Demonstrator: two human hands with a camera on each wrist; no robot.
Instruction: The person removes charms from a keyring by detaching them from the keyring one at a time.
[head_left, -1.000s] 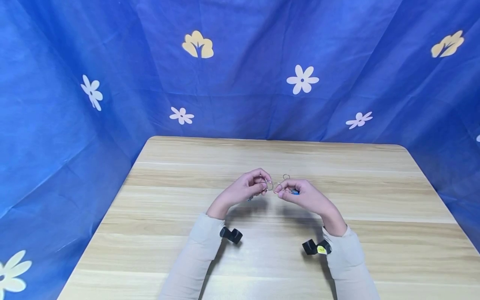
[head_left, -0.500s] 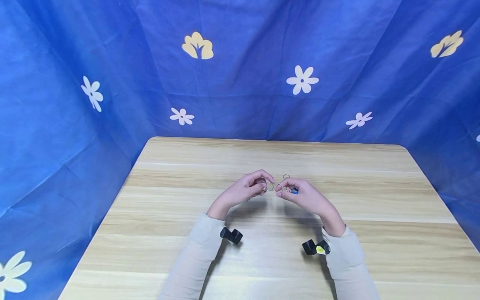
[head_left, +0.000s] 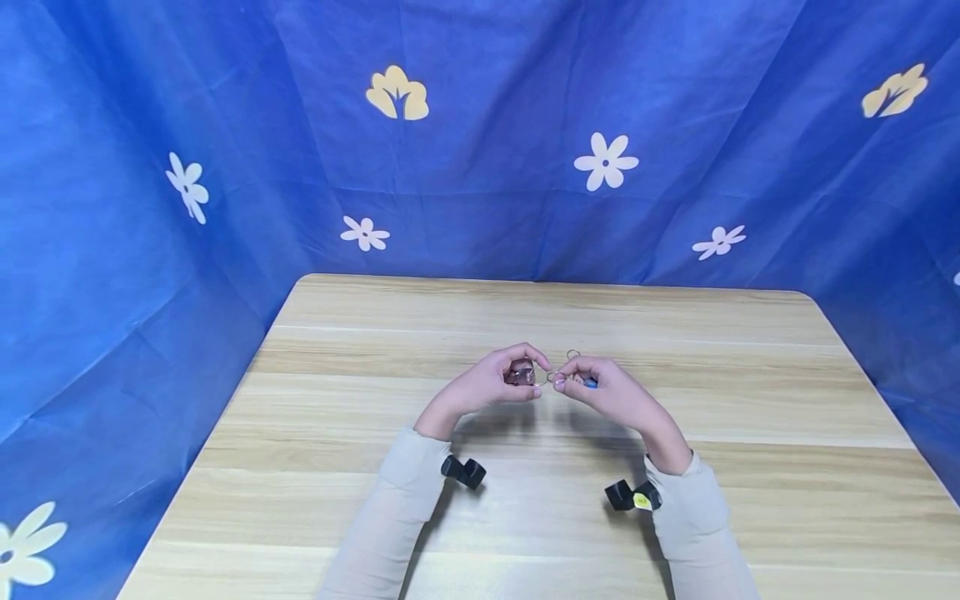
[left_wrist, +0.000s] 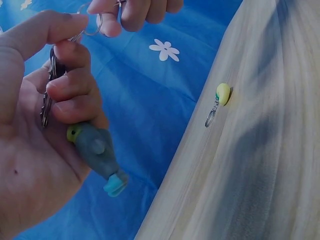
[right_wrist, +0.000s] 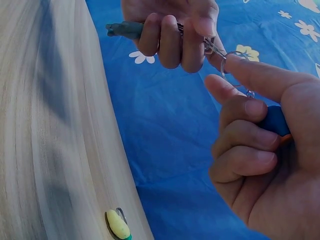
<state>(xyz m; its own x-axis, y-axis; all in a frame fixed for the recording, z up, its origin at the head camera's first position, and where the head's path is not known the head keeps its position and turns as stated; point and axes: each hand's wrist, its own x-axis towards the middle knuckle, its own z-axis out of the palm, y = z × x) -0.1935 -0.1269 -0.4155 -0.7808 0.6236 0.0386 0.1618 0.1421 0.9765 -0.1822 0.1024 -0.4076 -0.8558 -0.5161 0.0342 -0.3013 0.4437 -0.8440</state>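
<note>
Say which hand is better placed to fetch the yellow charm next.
Probably the right hand: in the head view the ring of the yellow charm shows just beyond it, farther from the left hand. But it holds the blue charm.

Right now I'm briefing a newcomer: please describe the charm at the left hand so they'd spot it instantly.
Over the wooden table, find the left hand, then the grey charm by its curled fingers. A turquoise tip distinguishes it from the dark blue charm in the right hand and the yellow charm lying on the table.
</note>
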